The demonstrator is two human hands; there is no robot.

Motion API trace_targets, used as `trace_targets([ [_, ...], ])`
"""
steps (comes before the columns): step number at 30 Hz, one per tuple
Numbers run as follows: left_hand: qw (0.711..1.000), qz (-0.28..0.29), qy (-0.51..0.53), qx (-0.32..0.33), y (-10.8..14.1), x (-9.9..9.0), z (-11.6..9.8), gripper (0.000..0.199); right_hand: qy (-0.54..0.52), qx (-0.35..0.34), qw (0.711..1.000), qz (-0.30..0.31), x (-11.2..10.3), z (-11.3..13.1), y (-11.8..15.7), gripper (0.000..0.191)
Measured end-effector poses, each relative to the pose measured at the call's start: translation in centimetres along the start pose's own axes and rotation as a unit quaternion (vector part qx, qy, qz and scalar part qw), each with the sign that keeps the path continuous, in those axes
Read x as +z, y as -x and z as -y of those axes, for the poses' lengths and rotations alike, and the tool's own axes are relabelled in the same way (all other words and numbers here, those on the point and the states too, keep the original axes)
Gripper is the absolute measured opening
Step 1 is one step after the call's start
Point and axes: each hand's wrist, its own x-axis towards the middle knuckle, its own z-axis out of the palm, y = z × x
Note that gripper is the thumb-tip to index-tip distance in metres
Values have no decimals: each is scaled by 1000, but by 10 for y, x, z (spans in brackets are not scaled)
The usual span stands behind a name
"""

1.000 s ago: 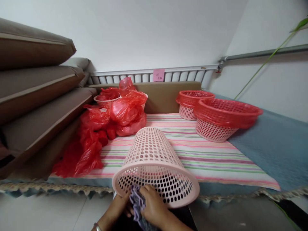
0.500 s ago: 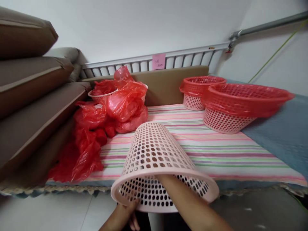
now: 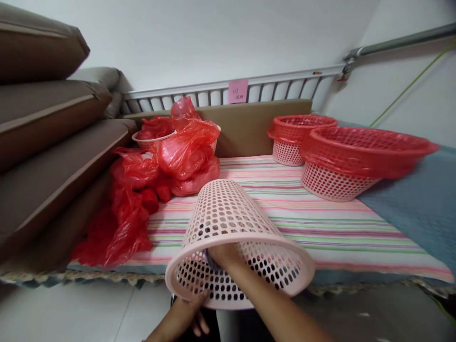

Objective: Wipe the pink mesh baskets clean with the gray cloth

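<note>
A pale pink perforated plastic basket [image 3: 230,206] lies tilted on its side, its open mouth towards me and its base resting on the striped cloth. My left hand [image 3: 187,313] grips the lower left of its rim, thumb inside and fingers beneath. Through the mouth reaches my right hand [image 3: 223,254], closed on a dark greyish-purple rag [image 3: 213,261] near the inner left wall. Most of the right fingers and part of the rag are hidden by the basket.
Two baskets lined with red plastic bags stand on the right, a nearer one [image 3: 338,178] and a farther one [image 3: 288,151]. Crumpled red bags [image 3: 185,152] are heaped left of centre around another basket [image 3: 156,140]. Brown cushions [image 3: 53,142] are stacked at left; a pink note [image 3: 237,91] hangs behind.
My right hand has moved back towards the mouth and to the left, so the rag now shows. The basket's rim has tipped slightly up. My left hand keeps its hold.
</note>
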Motion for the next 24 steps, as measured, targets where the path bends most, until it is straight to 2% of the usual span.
trace_targets([
  [4,1000,4,19,15,-1,0,6,74,95,-75,990,78,-13,7,57,33],
  [7,998,-26,47,18,5,-9,6,87,135,-80,983,97,-24,8,79,35],
  [10,994,-100,53,5,15,-24,2,95,169,-73,977,106,-29,11,79,36],
  [12,991,-129,30,10,19,-32,-1,99,186,-72,974,106,-31,14,76,36],
  [16,994,-108,6,35,17,-28,-1,99,211,-41,972,100,-37,9,84,42],
  [20,994,-102,28,23,10,-17,0,100,175,-48,977,114,-43,2,95,41],
  [22,995,-100,17,21,8,-16,0,101,119,-55,986,103,-43,4,87,45],
  [24,996,-88,-4,26,7,-17,0,101,35,-33,998,51,-41,9,66,43],
])
